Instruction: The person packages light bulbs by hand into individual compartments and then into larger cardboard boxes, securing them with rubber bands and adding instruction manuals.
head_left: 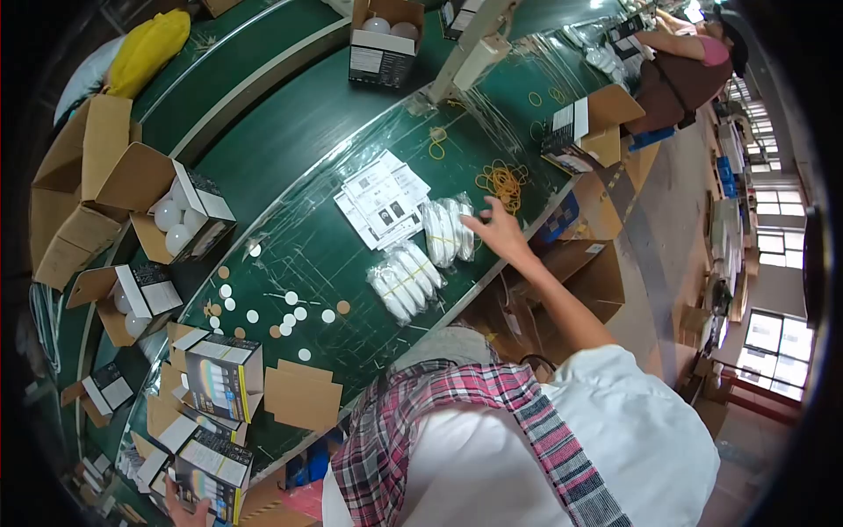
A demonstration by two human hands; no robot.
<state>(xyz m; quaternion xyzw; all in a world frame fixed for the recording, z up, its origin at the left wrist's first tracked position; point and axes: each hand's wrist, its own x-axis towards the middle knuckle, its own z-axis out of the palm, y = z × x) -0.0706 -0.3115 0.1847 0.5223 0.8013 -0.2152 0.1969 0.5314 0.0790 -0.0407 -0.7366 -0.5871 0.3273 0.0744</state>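
Note:
My right hand [499, 232] reaches over the table with its fingers apart, thumb right at the edge of a bundle of white pieces in clear plastic [446, 232]. A yellow rubber band crosses that bundle. Against it lies a second banded bundle [405, 283], nearer my body. Printed sheets [383, 200] are stacked just beyond, and a tangle of yellow rubber bands [502, 183] lies past my fingertips. At the lower left edge, my left hand [186, 508] has its fingers around the lower corner of a light bulb box [213, 474]; part of the hand is cut off.
Open boxes of white bulbs [189, 215] stand at the left, one more box [383, 60] on the far belt. White and brown discs [291, 299] and flat cardboard [303, 394] lie on the green table [351, 342]. A metal post [465, 54] rises beyond. A co-worker [680, 79] sits at the upper right.

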